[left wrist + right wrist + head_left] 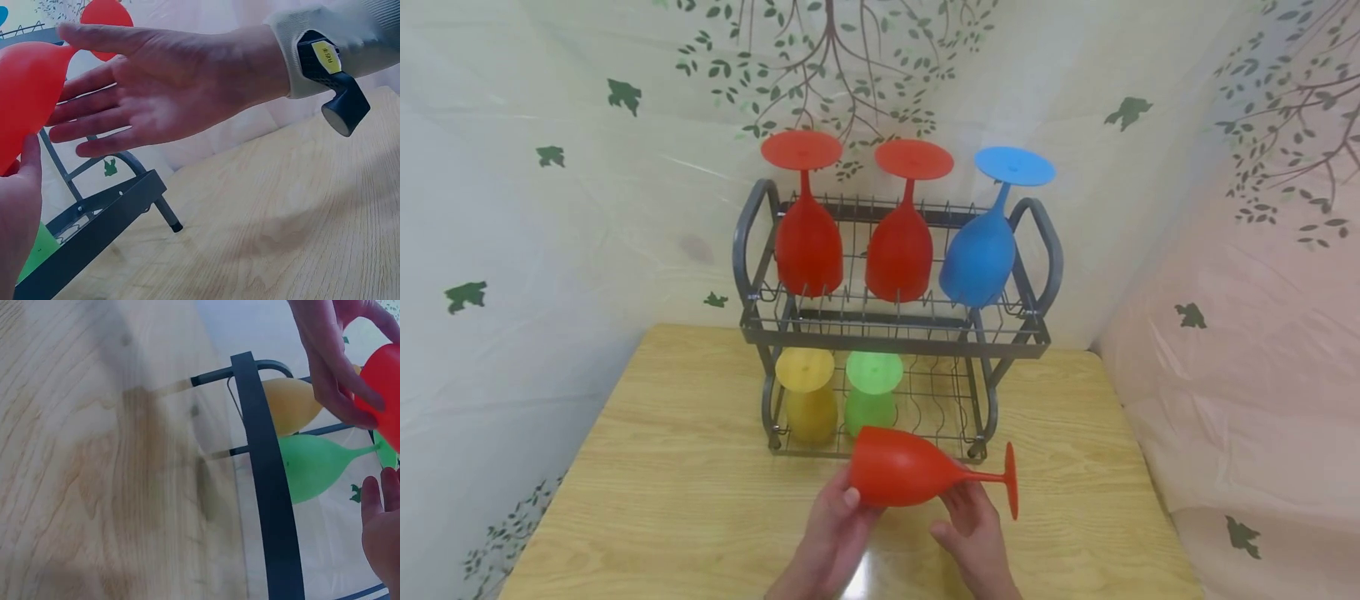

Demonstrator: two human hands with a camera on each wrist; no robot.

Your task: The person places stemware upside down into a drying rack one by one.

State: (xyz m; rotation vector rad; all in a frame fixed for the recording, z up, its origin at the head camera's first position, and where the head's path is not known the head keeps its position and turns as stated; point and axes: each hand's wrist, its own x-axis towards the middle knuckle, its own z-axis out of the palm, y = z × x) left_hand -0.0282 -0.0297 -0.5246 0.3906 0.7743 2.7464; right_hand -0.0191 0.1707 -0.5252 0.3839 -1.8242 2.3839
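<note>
A red plastic goblet [898, 468] lies sideways in the air before the rack, its mouth to the left and its round foot to the right. My left hand [842, 521] grips the bowl near the rim, thumb on the near side and fingers partly hidden behind it. Below the stem, my right hand [976, 533] has its fingertips right at the narrow end of the bowl. In the left wrist view the right hand [169, 90] shows a flat palm and straight, spread fingers.
A two-tier dark metal rack [895, 340] stands on the wooden table [700, 467]. Upside down on top are two red goblets [809, 246] [900, 250] and a tilted blue goblet [979, 258]. Below stand a yellow goblet [811, 412] and a green goblet [871, 408].
</note>
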